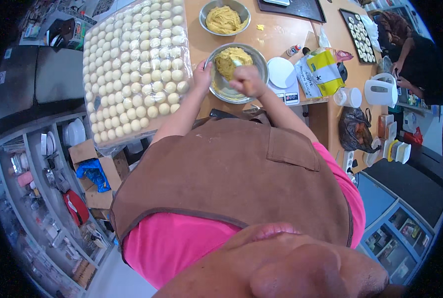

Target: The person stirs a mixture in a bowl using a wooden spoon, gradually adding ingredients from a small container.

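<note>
My face (301, 265) edges the bottom of the frame; at upper centre, my left hand (202, 77) pinches a metal bowl's (260, 60) rim while my right hand (246, 80), nearer the dough (226, 61) up-left, curls round a spatula (238, 63).

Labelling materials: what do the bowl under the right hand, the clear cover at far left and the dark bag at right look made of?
Mixing bowl: metal, probably stainless steel, fairly shiny; silvery wall with bright reflections.
Clear cover: likely thin plastic film, glossy; see-through, creased, streaked with glare.
Dark bag: likely thin plastic, slight sheen; crumpled, with highlights along folds.
</note>
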Available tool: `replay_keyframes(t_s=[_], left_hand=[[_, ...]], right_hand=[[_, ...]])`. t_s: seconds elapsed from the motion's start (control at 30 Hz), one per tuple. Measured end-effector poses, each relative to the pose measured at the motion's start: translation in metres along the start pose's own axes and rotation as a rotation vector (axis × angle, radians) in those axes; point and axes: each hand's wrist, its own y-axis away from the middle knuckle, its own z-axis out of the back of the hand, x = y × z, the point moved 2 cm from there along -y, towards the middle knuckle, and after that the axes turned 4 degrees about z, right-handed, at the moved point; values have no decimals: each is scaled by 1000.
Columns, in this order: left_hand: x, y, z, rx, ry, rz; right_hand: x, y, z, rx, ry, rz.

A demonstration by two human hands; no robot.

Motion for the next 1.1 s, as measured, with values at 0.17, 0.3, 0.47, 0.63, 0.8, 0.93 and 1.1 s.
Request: replay_keyframes(t_s=[0.17, 0.3, 0.47, 0.63, 0.8, 0.93, 1.1], left_hand=[[9, 0, 1, -60, 76, 30], [-2, 6, -8, -73, 104, 8], [1, 5, -7, -161, 23, -38], [-8, 10, -8, -174, -19, -69], [-16, 16, -10, -192, -86, -70], [0, 5, -3, -184, -60, -69], [8, 1, -1, -182, -80, -98]], right_hand=[[15, 14, -33, 184, -100, 107], [16, 20, -43, 230, -134, -4], [39, 22, -53, 295, -198, -20], [41, 26, -39, 224, -408, -135], [-1, 35, 13, -571, -693, -357], [-9, 26, 61, -750, -1320, -450], [5, -3, 76, -593, -1124, -278]])
